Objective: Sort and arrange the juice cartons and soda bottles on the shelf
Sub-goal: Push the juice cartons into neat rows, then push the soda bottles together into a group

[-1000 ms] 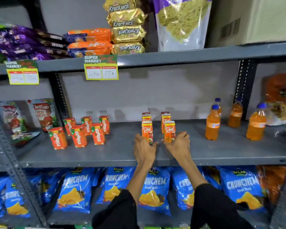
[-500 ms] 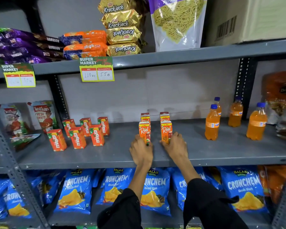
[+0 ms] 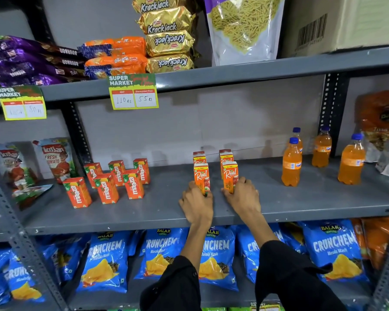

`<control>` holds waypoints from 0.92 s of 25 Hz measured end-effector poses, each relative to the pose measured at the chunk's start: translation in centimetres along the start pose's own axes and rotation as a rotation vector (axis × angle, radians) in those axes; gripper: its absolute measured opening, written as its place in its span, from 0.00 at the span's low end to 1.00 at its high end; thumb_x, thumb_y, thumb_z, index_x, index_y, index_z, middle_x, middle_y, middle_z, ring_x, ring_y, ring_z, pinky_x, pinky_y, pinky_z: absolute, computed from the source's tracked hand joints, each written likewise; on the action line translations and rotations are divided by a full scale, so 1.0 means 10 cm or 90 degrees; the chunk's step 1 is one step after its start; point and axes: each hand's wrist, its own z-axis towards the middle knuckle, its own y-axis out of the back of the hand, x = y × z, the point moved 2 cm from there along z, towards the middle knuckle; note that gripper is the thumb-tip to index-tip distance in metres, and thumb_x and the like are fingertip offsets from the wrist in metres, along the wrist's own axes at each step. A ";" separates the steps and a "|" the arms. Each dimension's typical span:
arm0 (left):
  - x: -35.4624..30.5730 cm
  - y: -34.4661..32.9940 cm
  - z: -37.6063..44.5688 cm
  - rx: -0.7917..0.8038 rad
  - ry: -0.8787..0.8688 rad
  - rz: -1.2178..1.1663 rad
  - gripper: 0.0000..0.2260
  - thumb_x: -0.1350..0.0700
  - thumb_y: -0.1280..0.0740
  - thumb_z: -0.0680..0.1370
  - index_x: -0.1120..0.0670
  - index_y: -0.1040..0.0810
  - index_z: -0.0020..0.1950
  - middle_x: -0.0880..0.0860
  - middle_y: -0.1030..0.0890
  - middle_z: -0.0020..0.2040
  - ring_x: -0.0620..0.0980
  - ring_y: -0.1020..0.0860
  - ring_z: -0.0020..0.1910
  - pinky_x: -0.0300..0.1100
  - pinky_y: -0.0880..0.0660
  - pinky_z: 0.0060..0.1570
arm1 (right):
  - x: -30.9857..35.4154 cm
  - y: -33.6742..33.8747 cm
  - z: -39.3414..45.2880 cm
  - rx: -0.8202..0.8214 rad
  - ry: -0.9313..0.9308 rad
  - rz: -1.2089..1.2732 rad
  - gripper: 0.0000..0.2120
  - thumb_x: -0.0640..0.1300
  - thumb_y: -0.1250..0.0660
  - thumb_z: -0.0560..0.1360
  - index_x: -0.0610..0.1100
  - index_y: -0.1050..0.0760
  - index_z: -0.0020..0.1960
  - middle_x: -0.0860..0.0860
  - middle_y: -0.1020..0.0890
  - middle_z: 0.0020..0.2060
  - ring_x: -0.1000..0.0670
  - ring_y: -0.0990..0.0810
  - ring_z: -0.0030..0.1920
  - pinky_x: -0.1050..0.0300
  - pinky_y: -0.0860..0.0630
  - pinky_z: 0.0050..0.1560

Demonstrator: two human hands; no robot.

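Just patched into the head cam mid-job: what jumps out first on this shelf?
Both hands sit at the middle shelf's front centre: the left hand and right hand each close a grip on a front Real juice carton, with two more behind. To the left stand six Maaza cartons; to the right, four orange Fanta bottles.

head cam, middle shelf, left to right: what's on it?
Ketchup pouches → Maaza cartons → Real cartons, front pair held by the left hand and right hand → orange soda bottles → orange snack bags.
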 end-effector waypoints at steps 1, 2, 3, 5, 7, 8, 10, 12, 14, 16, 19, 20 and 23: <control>0.01 -0.01 0.00 0.005 0.000 0.001 0.23 0.48 0.26 0.75 0.56 0.28 0.65 0.55 0.16 0.56 0.55 0.18 0.55 0.52 0.24 0.59 | 0.00 0.01 0.00 0.006 -0.003 0.001 0.30 0.62 0.33 0.72 0.39 0.30 0.61 0.41 0.20 0.56 0.41 0.21 0.57 0.44 0.23 0.59; 0.01 -0.01 0.00 0.009 0.004 0.001 0.25 0.47 0.26 0.75 0.56 0.29 0.66 0.56 0.17 0.58 0.56 0.18 0.57 0.52 0.24 0.60 | 0.01 0.02 -0.01 0.013 -0.008 0.005 0.31 0.63 0.33 0.72 0.39 0.30 0.61 0.41 0.21 0.56 0.41 0.21 0.57 0.43 0.24 0.59; 0.00 -0.01 -0.01 0.011 0.011 -0.001 0.28 0.47 0.26 0.75 0.57 0.30 0.69 0.57 0.18 0.60 0.57 0.20 0.59 0.53 0.24 0.61 | 0.00 0.03 -0.01 0.021 -0.013 0.019 0.32 0.64 0.33 0.71 0.40 0.31 0.61 0.41 0.21 0.56 0.41 0.21 0.58 0.43 0.24 0.59; -0.01 0.03 -0.05 -0.014 0.022 -0.026 0.35 0.46 0.25 0.74 0.59 0.35 0.74 0.59 0.21 0.64 0.59 0.23 0.64 0.56 0.24 0.63 | -0.03 0.06 -0.04 0.028 -0.024 0.096 0.34 0.65 0.33 0.71 0.40 0.33 0.64 0.41 0.22 0.58 0.41 0.23 0.60 0.42 0.24 0.60; -0.06 0.07 -0.16 -0.079 -0.012 -0.070 0.33 0.45 0.27 0.75 0.57 0.35 0.74 0.58 0.23 0.65 0.58 0.24 0.64 0.56 0.25 0.62 | -0.15 0.14 -0.10 0.012 -0.022 0.210 0.36 0.65 0.36 0.73 0.40 0.36 0.69 0.41 0.25 0.64 0.42 0.25 0.64 0.43 0.25 0.62; -0.08 0.08 -0.23 -0.114 -0.040 -0.088 0.28 0.45 0.29 0.77 0.55 0.33 0.72 0.56 0.23 0.62 0.57 0.23 0.62 0.54 0.25 0.60 | -0.23 0.21 -0.14 -0.017 -0.013 0.256 0.34 0.64 0.37 0.75 0.41 0.36 0.70 0.42 0.26 0.65 0.43 0.26 0.64 0.45 0.25 0.63; -0.18 0.02 -0.41 -0.156 -0.082 -0.136 0.18 0.47 0.32 0.79 0.52 0.29 0.66 0.53 0.22 0.57 0.54 0.23 0.56 0.52 0.25 0.55 | -0.46 0.41 -0.19 -0.108 0.004 0.293 0.28 0.60 0.38 0.77 0.43 0.34 0.69 0.44 0.26 0.62 0.46 0.25 0.60 0.49 0.25 0.60; -0.42 -0.09 -0.57 -0.143 -0.104 -0.223 0.12 0.52 0.31 0.78 0.51 0.26 0.60 0.50 0.22 0.53 0.53 0.23 0.52 0.50 0.25 0.52 | -0.81 0.62 -0.16 -0.206 0.001 0.288 0.20 0.52 0.36 0.78 0.41 0.32 0.64 0.44 0.25 0.57 0.45 0.25 0.56 0.52 0.26 0.56; -0.74 -0.21 -0.65 -0.106 -0.109 -0.300 0.08 0.56 0.31 0.78 0.51 0.25 0.55 0.50 0.21 0.49 0.51 0.22 0.47 0.47 0.26 0.46 | -1.19 0.82 -0.06 -0.288 -0.040 0.232 0.17 0.45 0.33 0.76 0.40 0.32 0.61 0.42 0.25 0.55 0.42 0.26 0.55 0.48 0.26 0.55; -1.13 -0.38 -0.68 -0.032 -0.102 -0.364 0.06 0.56 0.31 0.78 0.50 0.24 0.54 0.50 0.19 0.45 0.48 0.21 0.41 0.46 0.25 0.42 | -1.57 1.02 0.09 -0.337 -0.109 0.131 0.22 0.43 0.30 0.73 0.39 0.34 0.63 0.39 0.27 0.57 0.38 0.27 0.56 0.42 0.26 0.55; -1.70 -0.73 -0.71 0.106 -0.077 -0.380 0.16 0.54 0.27 0.76 0.52 0.25 0.62 0.52 0.18 0.53 0.51 0.18 0.49 0.52 0.20 0.51 | -2.07 1.26 0.34 -0.316 -0.242 0.032 0.31 0.44 0.27 0.70 0.33 0.38 0.65 0.33 0.29 0.60 0.32 0.29 0.58 0.36 0.27 0.55; -1.83 -0.86 -0.72 0.147 -0.062 -0.363 0.23 0.54 0.26 0.75 0.53 0.27 0.68 0.54 0.19 0.59 0.53 0.19 0.56 0.52 0.21 0.58 | -2.22 1.30 0.44 -0.291 -0.276 0.029 0.34 0.45 0.26 0.69 0.32 0.39 0.66 0.32 0.30 0.60 0.30 0.29 0.59 0.35 0.27 0.55; -2.06 -1.19 -0.76 0.237 -0.021 -0.322 0.39 0.51 0.23 0.73 0.59 0.38 0.78 0.59 0.28 0.74 0.58 0.28 0.73 0.51 0.30 0.70 | -2.61 1.34 0.71 -0.200 -0.320 0.049 0.43 0.49 0.23 0.66 0.29 0.41 0.68 0.29 0.30 0.62 0.27 0.29 0.62 0.33 0.27 0.57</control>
